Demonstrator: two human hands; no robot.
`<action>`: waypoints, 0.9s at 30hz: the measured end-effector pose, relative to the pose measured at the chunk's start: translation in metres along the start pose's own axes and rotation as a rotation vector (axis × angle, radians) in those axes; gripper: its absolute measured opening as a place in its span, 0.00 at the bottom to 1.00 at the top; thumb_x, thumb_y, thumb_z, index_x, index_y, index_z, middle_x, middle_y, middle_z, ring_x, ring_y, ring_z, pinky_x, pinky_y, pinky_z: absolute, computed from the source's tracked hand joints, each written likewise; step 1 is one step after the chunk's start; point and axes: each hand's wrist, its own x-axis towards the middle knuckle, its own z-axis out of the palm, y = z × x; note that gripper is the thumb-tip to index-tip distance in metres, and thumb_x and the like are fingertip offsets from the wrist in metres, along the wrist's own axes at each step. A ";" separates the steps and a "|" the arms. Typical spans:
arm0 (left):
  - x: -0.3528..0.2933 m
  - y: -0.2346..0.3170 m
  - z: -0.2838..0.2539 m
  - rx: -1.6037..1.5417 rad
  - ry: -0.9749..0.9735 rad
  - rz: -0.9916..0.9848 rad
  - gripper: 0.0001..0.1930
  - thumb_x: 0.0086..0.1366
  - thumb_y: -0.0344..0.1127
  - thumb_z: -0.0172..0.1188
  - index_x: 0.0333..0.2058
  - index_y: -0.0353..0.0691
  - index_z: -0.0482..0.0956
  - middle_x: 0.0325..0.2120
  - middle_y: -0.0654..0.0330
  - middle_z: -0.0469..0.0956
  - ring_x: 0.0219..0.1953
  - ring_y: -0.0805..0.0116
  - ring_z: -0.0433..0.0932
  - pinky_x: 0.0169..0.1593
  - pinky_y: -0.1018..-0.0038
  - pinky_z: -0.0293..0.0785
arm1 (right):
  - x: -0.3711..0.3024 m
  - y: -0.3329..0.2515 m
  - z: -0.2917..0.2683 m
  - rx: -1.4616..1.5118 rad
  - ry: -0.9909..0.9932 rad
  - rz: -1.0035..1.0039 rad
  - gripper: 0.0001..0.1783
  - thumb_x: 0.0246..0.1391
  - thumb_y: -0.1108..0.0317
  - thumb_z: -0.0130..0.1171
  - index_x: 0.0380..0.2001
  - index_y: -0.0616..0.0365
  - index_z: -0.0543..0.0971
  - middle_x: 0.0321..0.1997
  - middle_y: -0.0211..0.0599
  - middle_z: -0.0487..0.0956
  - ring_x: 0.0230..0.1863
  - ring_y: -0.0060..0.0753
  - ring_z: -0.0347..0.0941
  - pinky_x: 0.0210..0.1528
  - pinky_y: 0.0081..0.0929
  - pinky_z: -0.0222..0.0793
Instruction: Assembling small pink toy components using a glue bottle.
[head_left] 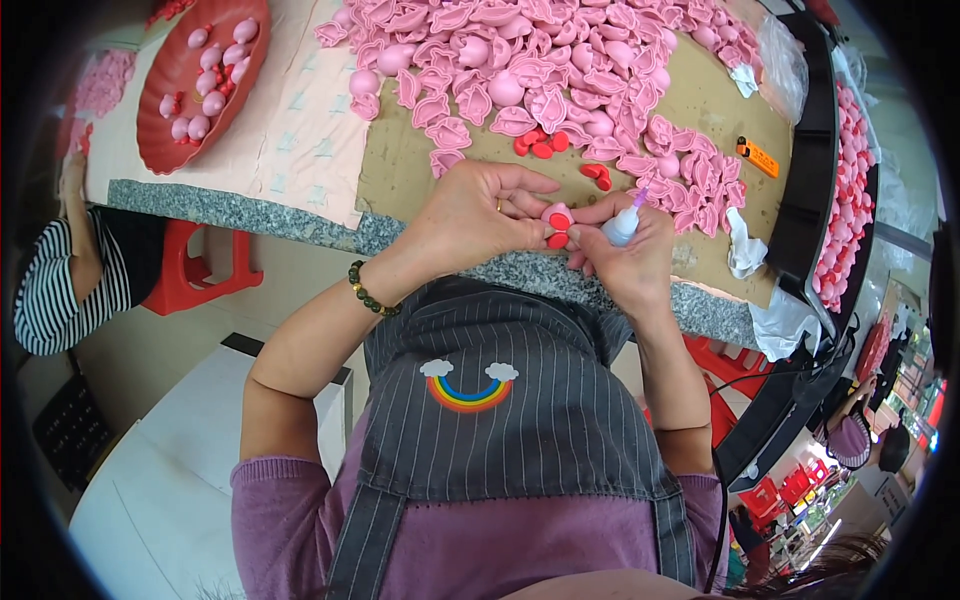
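One small pink-and-red piece, I saw, was pinched between left hand and right hand, which also gripped one pale, purple-tipped bottle; one flat orange tool lay rightward.

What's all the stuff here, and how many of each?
Bench: one, speckled grey edge, middle
Small piece: one, pink and red, centre
Squeeze bottle: one, whitish, purple tip, near centre
Shell pieces: countless, pink, on bench
Loose ovals: several, red, near centre
Dish: one, red, upper left
Balls: about ten, pink, in dish
Tray: one, black, right, full of pink and red bits
Slim thing: one, orange and black, bench's right
Tissue: at least one, white, right
Stools: at least two, red, below bench
Other person: at least one, striped top, left
Apron: one, dark pinstriped, worn
Left grip: one, bare, on small piece
Right grip: one, bare, on bottle
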 end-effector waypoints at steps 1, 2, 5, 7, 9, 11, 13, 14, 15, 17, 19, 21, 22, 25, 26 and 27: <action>0.000 0.000 0.000 0.000 0.001 0.003 0.20 0.53 0.17 0.55 0.47 0.26 0.68 0.35 0.52 0.77 0.37 0.70 0.77 0.43 0.75 0.76 | 0.000 0.000 0.000 -0.003 0.002 0.002 0.03 0.44 0.84 0.54 0.24 0.67 0.74 0.18 0.37 0.76 0.15 0.21 0.71 0.14 0.13 0.63; -0.001 0.000 0.000 -0.007 0.004 -0.007 0.20 0.53 0.17 0.56 0.47 0.26 0.68 0.35 0.52 0.77 0.37 0.70 0.77 0.43 0.75 0.76 | 0.000 0.000 0.001 -0.005 0.001 0.000 0.03 0.44 0.84 0.54 0.24 0.67 0.74 0.18 0.37 0.76 0.15 0.21 0.71 0.14 0.13 0.63; -0.001 -0.001 0.001 -0.008 0.005 -0.008 0.20 0.53 0.17 0.56 0.47 0.26 0.67 0.34 0.52 0.77 0.37 0.70 0.77 0.43 0.75 0.76 | -0.001 0.000 0.000 -0.007 0.005 -0.007 0.03 0.43 0.84 0.54 0.24 0.67 0.74 0.18 0.37 0.75 0.15 0.21 0.71 0.14 0.13 0.64; -0.001 -0.002 0.000 -0.001 0.011 0.000 0.20 0.53 0.18 0.56 0.46 0.25 0.67 0.34 0.52 0.77 0.37 0.71 0.77 0.43 0.75 0.76 | -0.002 0.000 0.001 -0.007 -0.002 0.012 0.03 0.44 0.83 0.53 0.24 0.67 0.74 0.18 0.37 0.75 0.15 0.21 0.71 0.14 0.13 0.64; 0.000 -0.001 -0.001 -0.004 0.002 0.011 0.20 0.52 0.18 0.56 0.46 0.25 0.67 0.34 0.52 0.77 0.37 0.71 0.77 0.43 0.75 0.76 | -0.002 -0.001 0.001 -0.006 -0.004 0.003 0.02 0.44 0.83 0.53 0.24 0.68 0.74 0.19 0.37 0.75 0.15 0.21 0.71 0.14 0.13 0.63; 0.000 -0.001 -0.001 0.012 0.000 0.016 0.20 0.52 0.18 0.57 0.46 0.25 0.67 0.34 0.52 0.77 0.37 0.71 0.77 0.43 0.75 0.76 | -0.002 -0.001 0.002 -0.004 -0.005 -0.002 0.02 0.44 0.83 0.53 0.24 0.68 0.74 0.19 0.37 0.75 0.15 0.20 0.71 0.14 0.13 0.63; 0.000 -0.002 -0.001 0.026 -0.002 0.020 0.20 0.52 0.18 0.57 0.46 0.25 0.67 0.34 0.52 0.77 0.37 0.71 0.77 0.43 0.75 0.76 | -0.001 0.000 0.001 0.006 0.001 0.001 0.02 0.44 0.83 0.53 0.24 0.68 0.74 0.19 0.37 0.75 0.15 0.20 0.71 0.14 0.13 0.63; 0.001 -0.002 -0.001 0.027 0.000 0.022 0.21 0.52 0.18 0.57 0.46 0.25 0.67 0.34 0.52 0.77 0.37 0.71 0.77 0.43 0.75 0.76 | -0.001 0.000 0.001 0.005 0.000 0.002 0.02 0.44 0.83 0.53 0.24 0.68 0.74 0.19 0.37 0.75 0.15 0.20 0.71 0.14 0.13 0.63; 0.001 -0.003 -0.002 0.029 0.003 0.025 0.21 0.52 0.19 0.57 0.46 0.25 0.67 0.34 0.52 0.77 0.37 0.71 0.77 0.43 0.75 0.76 | -0.001 0.000 0.002 0.004 0.002 0.002 0.02 0.44 0.83 0.53 0.25 0.68 0.74 0.18 0.37 0.75 0.15 0.20 0.71 0.14 0.13 0.63; 0.003 -0.004 -0.003 0.023 0.003 0.028 0.21 0.52 0.19 0.57 0.46 0.25 0.67 0.34 0.52 0.78 0.37 0.71 0.77 0.43 0.76 0.76 | 0.001 -0.001 0.002 0.003 0.003 0.002 0.02 0.44 0.83 0.53 0.25 0.68 0.74 0.18 0.36 0.75 0.15 0.20 0.71 0.14 0.13 0.63; 0.001 -0.005 -0.002 0.016 -0.001 0.028 0.20 0.52 0.19 0.57 0.46 0.25 0.67 0.34 0.52 0.78 0.37 0.71 0.77 0.43 0.76 0.76 | 0.000 -0.002 0.002 -0.001 0.004 -0.013 0.03 0.44 0.83 0.53 0.25 0.68 0.74 0.18 0.36 0.75 0.15 0.20 0.70 0.14 0.13 0.63; 0.000 -0.005 0.000 -0.005 0.027 0.073 0.23 0.49 0.25 0.65 0.44 0.26 0.70 0.30 0.53 0.79 0.31 0.77 0.77 0.34 0.82 0.74 | -0.002 0.000 0.001 -0.003 0.004 -0.013 0.03 0.44 0.83 0.53 0.25 0.68 0.74 0.18 0.36 0.75 0.15 0.20 0.70 0.14 0.13 0.63; 0.001 -0.006 0.000 -0.006 0.028 0.073 0.23 0.49 0.25 0.65 0.44 0.26 0.70 0.30 0.53 0.79 0.31 0.77 0.77 0.34 0.82 0.74 | -0.002 0.001 0.001 -0.005 0.004 -0.015 0.03 0.44 0.83 0.53 0.25 0.68 0.74 0.18 0.36 0.75 0.15 0.20 0.70 0.14 0.13 0.63; 0.003 -0.010 -0.002 -0.021 0.029 0.087 0.22 0.49 0.25 0.65 0.44 0.26 0.70 0.30 0.53 0.79 0.31 0.77 0.77 0.35 0.82 0.74 | -0.001 0.002 0.001 -0.013 0.005 -0.019 0.03 0.44 0.83 0.53 0.25 0.68 0.74 0.19 0.37 0.75 0.15 0.20 0.71 0.14 0.13 0.63; 0.003 -0.010 -0.002 -0.015 0.028 0.090 0.22 0.49 0.25 0.65 0.44 0.26 0.70 0.30 0.53 0.79 0.32 0.77 0.77 0.35 0.82 0.74 | -0.001 0.003 0.001 -0.013 0.004 -0.017 0.03 0.44 0.83 0.53 0.25 0.68 0.74 0.19 0.37 0.75 0.15 0.20 0.71 0.14 0.13 0.63; 0.002 -0.011 -0.002 -0.009 0.025 0.094 0.22 0.49 0.25 0.65 0.44 0.26 0.70 0.30 0.53 0.79 0.32 0.76 0.77 0.36 0.81 0.74 | -0.001 0.003 0.001 -0.008 0.006 -0.019 0.03 0.44 0.83 0.52 0.25 0.68 0.74 0.19 0.37 0.75 0.15 0.20 0.71 0.14 0.13 0.64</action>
